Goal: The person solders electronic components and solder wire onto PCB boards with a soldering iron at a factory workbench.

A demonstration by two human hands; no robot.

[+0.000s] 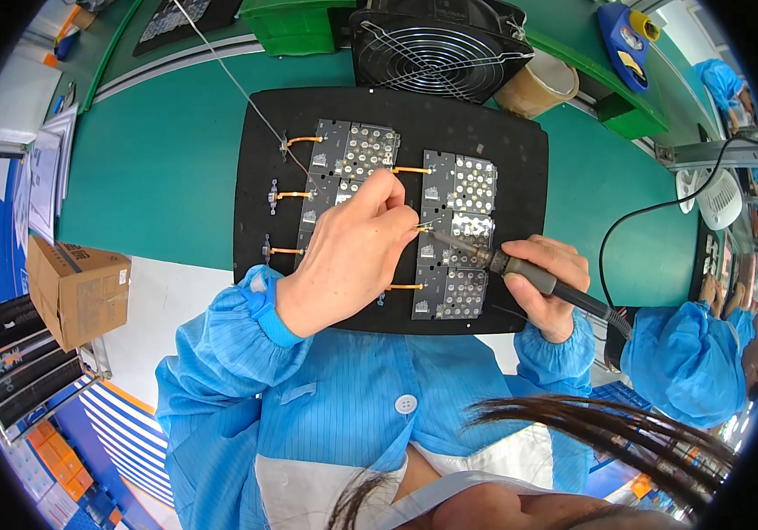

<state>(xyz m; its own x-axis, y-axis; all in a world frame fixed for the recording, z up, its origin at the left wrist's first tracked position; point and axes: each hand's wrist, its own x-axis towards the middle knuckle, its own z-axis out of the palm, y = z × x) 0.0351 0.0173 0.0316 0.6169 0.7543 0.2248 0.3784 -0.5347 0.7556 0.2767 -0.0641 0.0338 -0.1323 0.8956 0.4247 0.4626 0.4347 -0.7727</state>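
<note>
My right hand (548, 281) grips a soldering iron (527, 271) like a pen, its tip angled left toward an orange flex cable joint on a circuit board. My left hand (348, 247) is closed over the middle boards, pinching thin solder wire (236, 78) that runs down from the upper left; its end shows near the iron's tip. Dark circuit boards with round silver pads stand in two columns, among them the upper left board (370, 148) and upper right board (474, 183). An orange flex cable (411, 170) bridges the columns. My left hand hides part of the left column.
The boards lie on a black mat (520, 159) over a green worktop (154, 185). Behind it stand a black fan (436, 57), a tan cup (538, 84) and a green bin (290, 26). A cardboard box (79, 291) is at left. Another person's blue sleeve (683, 358) is at right.
</note>
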